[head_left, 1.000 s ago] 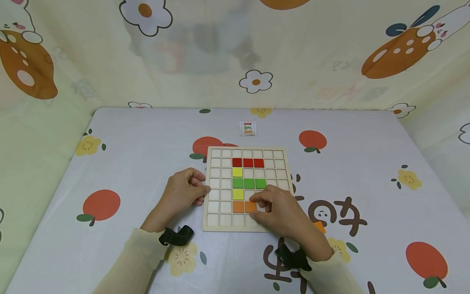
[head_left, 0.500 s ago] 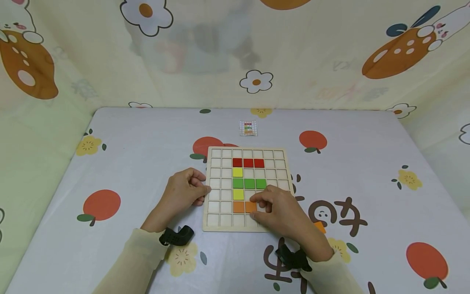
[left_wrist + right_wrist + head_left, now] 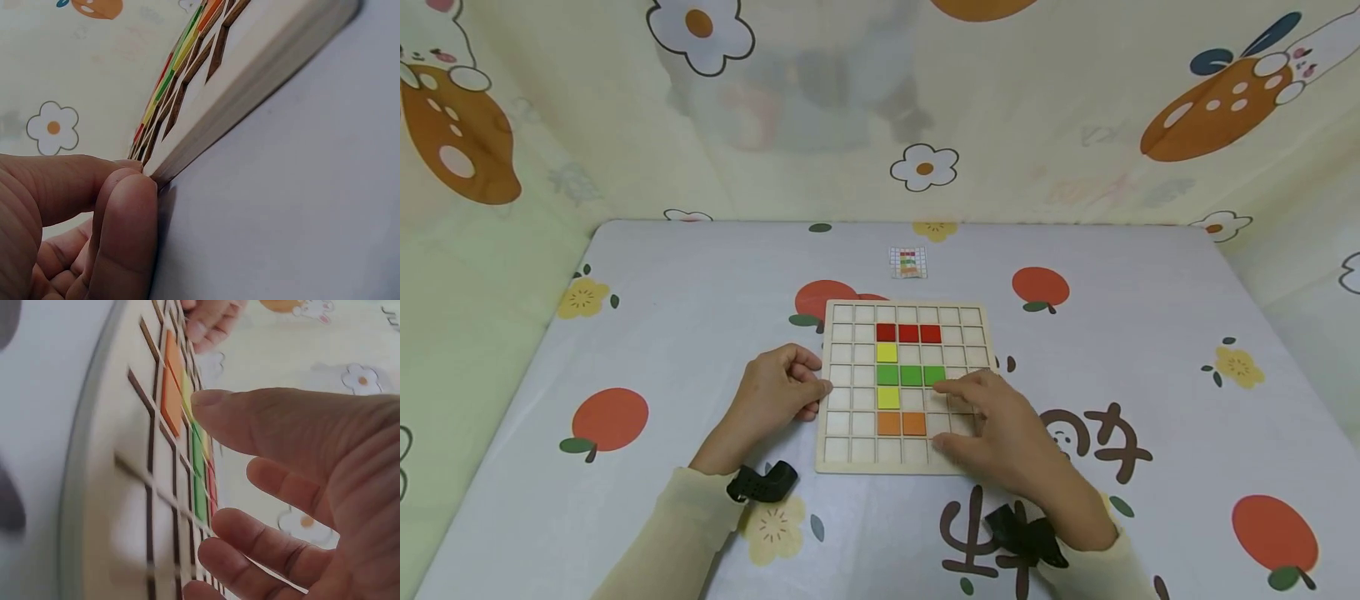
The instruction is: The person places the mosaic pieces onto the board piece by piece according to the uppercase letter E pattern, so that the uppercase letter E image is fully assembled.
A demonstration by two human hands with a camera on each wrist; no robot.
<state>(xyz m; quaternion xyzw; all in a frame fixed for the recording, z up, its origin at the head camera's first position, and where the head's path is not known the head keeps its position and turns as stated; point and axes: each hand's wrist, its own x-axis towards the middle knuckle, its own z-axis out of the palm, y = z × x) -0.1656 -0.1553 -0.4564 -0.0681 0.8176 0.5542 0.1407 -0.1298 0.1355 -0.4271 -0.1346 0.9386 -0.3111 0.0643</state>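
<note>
From the head view the wooden grid board (image 3: 907, 387) lies flat on the bench (image 3: 662, 333), holding red, yellow, green and orange tiles (image 3: 902, 423), with a small pattern card (image 3: 907, 262) well beyond it. The left hand (image 3: 775, 397) sits at the board's left edge; only the left wrist view shows its grip closed on that edge, thumb and finger pinching the rim (image 3: 250, 94). The right hand (image 3: 1000, 429) hovers over the board's right part, its grip open and holding nothing; the right wrist view shows spread fingers (image 3: 262, 422) above the cells. That hand hides the board's near right corner.
</note>
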